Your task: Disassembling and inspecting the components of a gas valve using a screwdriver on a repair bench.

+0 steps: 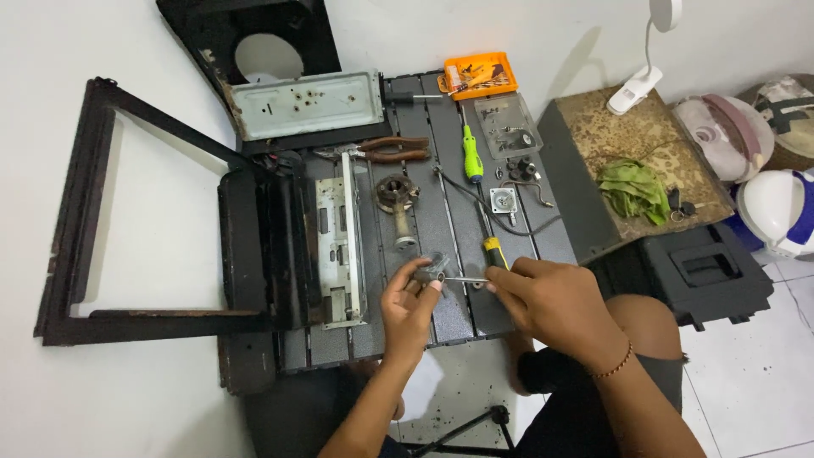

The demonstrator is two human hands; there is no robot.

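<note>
A: What has the left hand (pixel 409 298) got?

B: A small grey metal part (pixel 432 268), pinched between thumb and fingertips. The fingers are curled close round it, so the hand is nearly closed.

A: And the right hand (pixel 549 298)?

B: It is wrapped round a screwdriver (pixel 490 257) with a yellow-and-black handle. The handle pokes out above the knuckles and the thin shaft runs left to meet the part. That hand is closed on the handle.

A: Where is the part, taking the burner (pixel 397 199) as the mark?

B: Just below the burner's tube end, over the dark ribbed worktop (pixel 441 212), towards its near edge.

A: What else lies round the burner?

B: Left of it, a long pale metal bracket (pixel 339 242), and beyond that a black stove body (pixel 263 246). Above-left of the burner lie pliers (pixel 386 153) with brown grips, and further up a pale metal plate (pixel 305 103) with holes. Right of the burner, a green screwdriver (pixel 471 154) and a black wire (pixel 492 212) curving down the worktop. Further right, a clear tray (pixel 507 119) of small pieces, and above that an orange box (pixel 481 75).

A: Anything far left?

B: An open black frame (pixel 80 212) on the white floor, well apart from the burner.

A: And far right?

B: A green cloth (pixel 634 188) on a worn brown board, well apart too.
</note>
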